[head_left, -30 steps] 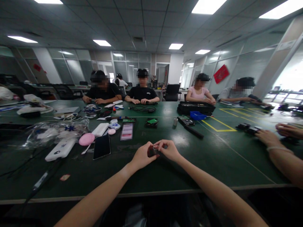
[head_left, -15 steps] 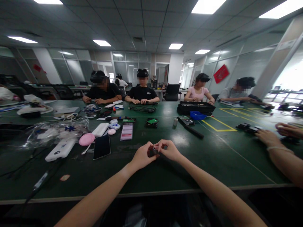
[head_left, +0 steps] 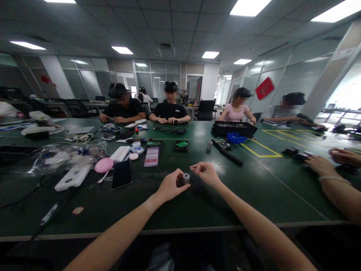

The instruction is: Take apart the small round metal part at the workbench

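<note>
My left hand (head_left: 170, 185) is closed around the side of a small cylindrical metal motor (head_left: 185, 178), which stands upright on the green table. Its round top face, with a central boss and dark holes, is uncovered. To the right and slightly above, my right hand (head_left: 205, 174) is apart from the motor, thumb and fingertips pinched together. Whatever lies in that pinch is too small to make out. A similar silver cylinder (head_left: 209, 145) stands farther back, beside an opened hard drive (head_left: 222, 143) and a black bar (head_left: 232, 157).
Another drive with a green board (head_left: 181, 145) lies ahead. On the left are a black phone (head_left: 122, 174), a pink round lid (head_left: 103, 165), a white device (head_left: 73, 177) and plastic bags (head_left: 59, 158). A blue tray (head_left: 236, 138) sits back right. A co-worker's hands (head_left: 317, 164) are at far right.
My right hand has lifted off the motor's top and moved a little right and up, still pinched. My left hand stays around the motor.
</note>
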The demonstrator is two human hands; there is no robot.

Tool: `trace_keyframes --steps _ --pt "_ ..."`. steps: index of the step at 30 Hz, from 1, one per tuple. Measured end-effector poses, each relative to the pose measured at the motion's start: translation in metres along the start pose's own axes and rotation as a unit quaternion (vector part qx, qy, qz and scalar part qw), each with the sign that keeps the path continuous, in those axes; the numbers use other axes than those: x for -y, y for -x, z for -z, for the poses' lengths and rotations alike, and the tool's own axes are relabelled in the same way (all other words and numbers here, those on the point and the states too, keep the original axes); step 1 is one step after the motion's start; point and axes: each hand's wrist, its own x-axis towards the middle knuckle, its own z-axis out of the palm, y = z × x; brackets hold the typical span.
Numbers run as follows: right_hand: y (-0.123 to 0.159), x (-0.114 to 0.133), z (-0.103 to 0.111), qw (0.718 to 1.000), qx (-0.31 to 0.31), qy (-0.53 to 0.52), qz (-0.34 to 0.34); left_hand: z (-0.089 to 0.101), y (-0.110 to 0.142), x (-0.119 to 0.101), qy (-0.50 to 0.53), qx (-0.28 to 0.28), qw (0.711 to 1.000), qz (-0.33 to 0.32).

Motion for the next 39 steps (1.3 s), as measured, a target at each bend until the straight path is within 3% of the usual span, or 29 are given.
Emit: trace_keyframes --steps 3,6,27,32,36,39 --pt "0.000 -0.017 0.004 0.992 0.082 0.068 -0.063 0.000 0.000 0.000 -0.003 0.001 1.000 0.000" --pt "0.002 -0.030 0.003 0.985 0.119 0.097 -0.083 0.000 0.000 0.001 -0.005 0.004 1.000 0.002" --pt "0.004 -0.009 0.006 0.958 0.112 0.246 -0.095 -0.001 -0.001 0.003 0.001 0.004 1.000 -0.002" --pt "0.006 0.000 0.002 0.966 0.052 0.248 -0.056 -0.001 -0.001 0.003 -0.002 0.002 1.000 -0.003" --pt "0.005 0.013 -0.002 0.991 -0.012 0.134 0.029 -0.001 0.000 0.002 0.001 0.005 1.000 0.003" --pt "0.006 0.021 -0.004 0.994 -0.018 0.060 0.090 0.000 0.000 0.001 -0.002 0.006 1.000 0.008"
